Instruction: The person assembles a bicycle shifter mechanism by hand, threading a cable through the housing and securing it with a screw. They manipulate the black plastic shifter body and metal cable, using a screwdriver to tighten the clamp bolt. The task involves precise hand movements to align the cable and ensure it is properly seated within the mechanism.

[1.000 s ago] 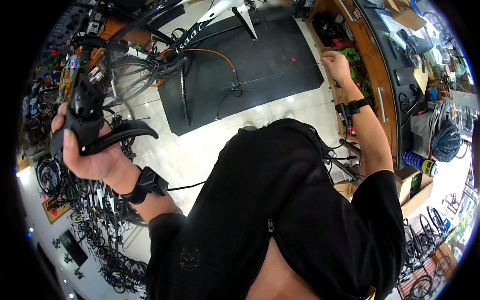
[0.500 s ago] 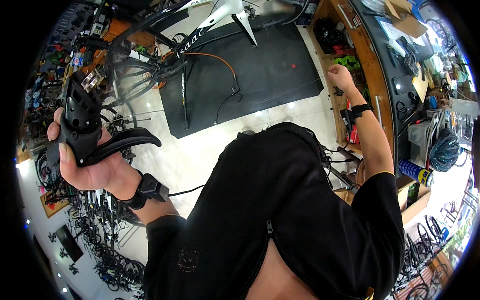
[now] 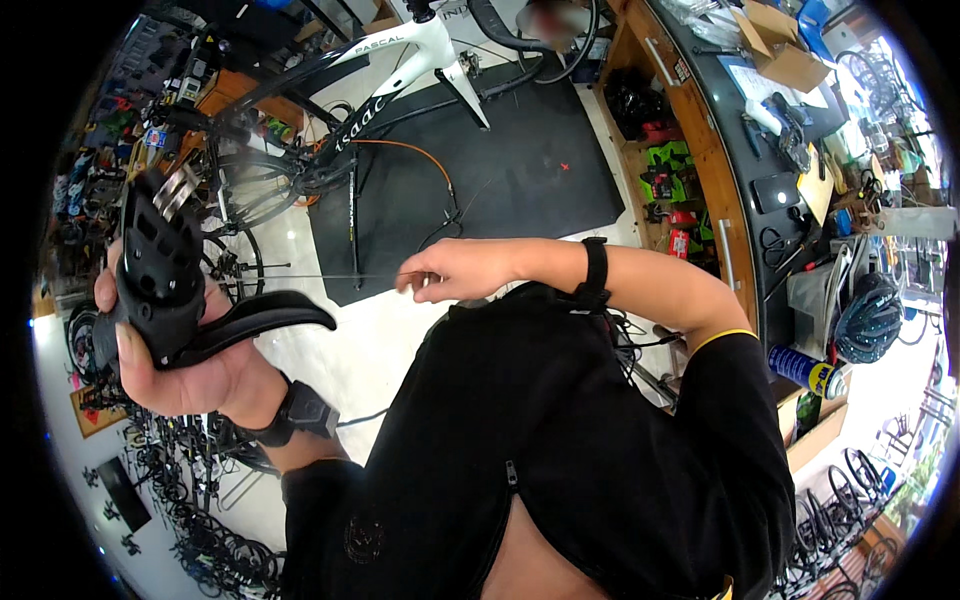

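Wire (image 3: 330, 277), thin and grey, stretches nearly straight between our two hands, though its ends are hard to make out. One is lost among the curled fingers of our right hand (image 3: 455, 270), which pinches it in front of us; the other fades out against the brake lever (image 3: 160, 255) at the left. Our left hand (image 3: 215, 375) grasps that lever from below, partly hiding its body. The bike frame (image 3: 425, 55) is cut off by the top edge, and the things crowded along the left side are too small to tell apart.

The lever is dull black with holes in its upper part, a shiny metal band (image 3: 178, 190) and a smooth, hooked blade. Under the frame lies a flat black mat (image 3: 510, 170) on glossy pale floor (image 3: 385, 345).

The wooden cabinet (image 3: 705, 150) holds a crinkled black plastic bag (image 3: 635, 105) and green and red items. On the bench above, a cardboard box (image 3: 785, 65) stands with flaps open; we cannot tell what it contains.
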{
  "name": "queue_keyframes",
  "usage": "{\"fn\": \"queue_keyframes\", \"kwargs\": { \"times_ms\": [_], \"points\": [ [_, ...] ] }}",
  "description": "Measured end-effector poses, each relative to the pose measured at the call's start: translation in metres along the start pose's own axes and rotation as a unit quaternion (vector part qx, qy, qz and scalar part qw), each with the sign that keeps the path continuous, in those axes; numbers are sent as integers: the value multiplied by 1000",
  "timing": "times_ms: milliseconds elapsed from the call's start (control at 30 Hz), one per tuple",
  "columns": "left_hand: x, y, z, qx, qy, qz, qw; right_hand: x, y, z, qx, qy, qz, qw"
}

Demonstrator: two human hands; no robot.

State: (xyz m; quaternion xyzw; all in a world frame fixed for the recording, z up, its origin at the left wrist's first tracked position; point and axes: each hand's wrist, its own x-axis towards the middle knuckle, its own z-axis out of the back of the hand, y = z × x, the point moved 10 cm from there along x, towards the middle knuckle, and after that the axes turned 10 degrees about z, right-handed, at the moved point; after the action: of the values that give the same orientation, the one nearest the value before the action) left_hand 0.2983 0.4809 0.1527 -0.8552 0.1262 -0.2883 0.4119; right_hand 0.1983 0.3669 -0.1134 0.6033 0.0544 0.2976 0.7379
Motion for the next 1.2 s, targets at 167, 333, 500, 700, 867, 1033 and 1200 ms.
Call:
{"fn": "queue_keyframes", "kwargs": {
  "times_ms": [167, 333, 500, 700, 867, 1033, 1200],
  "points": [
    [-34, -65, 58, 54, -142, -112, 982, -58, -58, 68, -137, -94, -149, 975],
    [-71, -135, 86, 147, -224, -148, 952, -141, -139, 99, -162, -128, -250, 946],
    [-99, -165, 113, 159, -269, -148, 938, -169, -151, 107, -202, -130, -253, 937],
    [-115, -193, 150, 158, -304, -177, 923, -184, -153, 119, -221, -140, -256, 931],
    [-109, -187, 195, 121, -321, -169, 924, -206, -147, 139, -292, -179, -257, 904],
    [-85, -186, 255, 103, -323, -171, 925, -256, -143, 154, -303, -227, -367, 849],
    [-54, -175, 344, 46, -321, -159, 932, -324, -128, 140, -328, -259, -455, 786]
  ]
}}
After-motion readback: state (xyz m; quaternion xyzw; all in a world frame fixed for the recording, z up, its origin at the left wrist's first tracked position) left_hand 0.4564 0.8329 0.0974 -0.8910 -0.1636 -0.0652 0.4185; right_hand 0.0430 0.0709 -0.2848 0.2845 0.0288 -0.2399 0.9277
